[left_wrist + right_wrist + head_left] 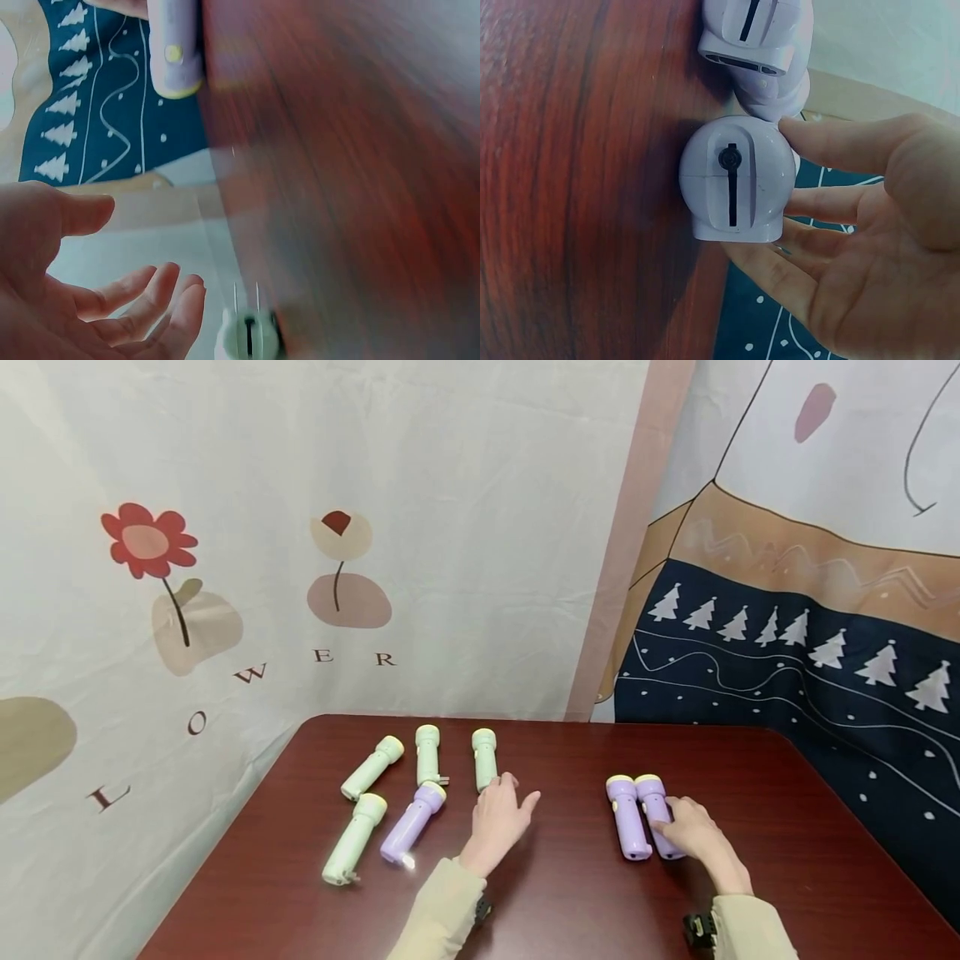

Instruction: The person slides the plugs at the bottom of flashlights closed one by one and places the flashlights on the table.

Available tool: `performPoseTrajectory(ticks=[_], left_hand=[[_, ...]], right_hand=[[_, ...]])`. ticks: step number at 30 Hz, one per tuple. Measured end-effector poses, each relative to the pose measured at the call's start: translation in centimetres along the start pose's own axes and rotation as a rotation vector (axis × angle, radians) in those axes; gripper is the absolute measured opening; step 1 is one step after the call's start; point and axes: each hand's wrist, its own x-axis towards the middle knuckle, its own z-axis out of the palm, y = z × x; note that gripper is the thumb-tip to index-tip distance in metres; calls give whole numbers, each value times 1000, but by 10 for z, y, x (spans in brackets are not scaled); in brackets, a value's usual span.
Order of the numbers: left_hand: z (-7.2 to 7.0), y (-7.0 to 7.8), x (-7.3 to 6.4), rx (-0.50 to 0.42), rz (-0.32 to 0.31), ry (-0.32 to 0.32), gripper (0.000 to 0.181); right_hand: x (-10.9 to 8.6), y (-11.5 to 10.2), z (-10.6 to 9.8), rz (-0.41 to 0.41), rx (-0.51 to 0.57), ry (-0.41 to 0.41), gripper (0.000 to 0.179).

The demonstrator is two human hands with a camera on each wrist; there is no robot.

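My right hand (697, 833) is at the right one of two purple flashlights (652, 803) lying side by side. In the right wrist view its thumb and fingers curl round the barrel of that purple flashlight (737, 184), whose slotted end faces the camera. The other purple flashlight (628, 822) lies just left of it. My left hand (497, 825) hovers near the tail of a green flashlight (484, 753), thumb apart from loosely bent fingers. The left wrist view shows nothing in that hand, with two thin prongs on the green flashlight's end (251, 336) beyond the fingertips.
Left of my left hand, a third purple flashlight (412, 825) lies tilted among several green flashlights, one (427, 753) at the back and another (355, 841) nearer me. The dark red table (562, 893) ends at the back against a printed curtain (480, 527).
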Motion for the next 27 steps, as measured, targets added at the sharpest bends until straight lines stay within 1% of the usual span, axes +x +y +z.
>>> performPoseTrajectory(ticks=[3, 6, 13, 16, 18, 20, 22, 24, 27], left_hand=[[-9, -9, -3, 16, -2, 36, 34], [-18, -21, -4, 69, 8, 79, 34], [-39, -62, -7, 216, 13, 224, 36], [-47, -77, -9, 277, -4, 270, 40], [-51, -85, -11, 295, -26, 279, 44], [-56, -90, -12, 289, -61, 262, 48], [-60, -94, -13, 281, -111, 219, 52], [-65, -96, -14, 272, -162, 154, 56], [-73, -95, -15, 267, -233, 19, 62]], right_hand=[[-1, 1, -1, 10, 4, -8, 55], [-1, 0, -1, 16, 7, -12, 55], [0, 0, 0, 1, 8, -16, 56], [1, 1, 1, -1, 4, -15, 55], [1, 1, 1, -3, 0, -14, 54], [1, 1, 1, -6, -3, -12, 54], [2, 0, 0, -3, -1, -14, 54], [2, -1, 0, -2, 1, -16, 55], [1, -2, 0, 11, 2, -22, 55]])
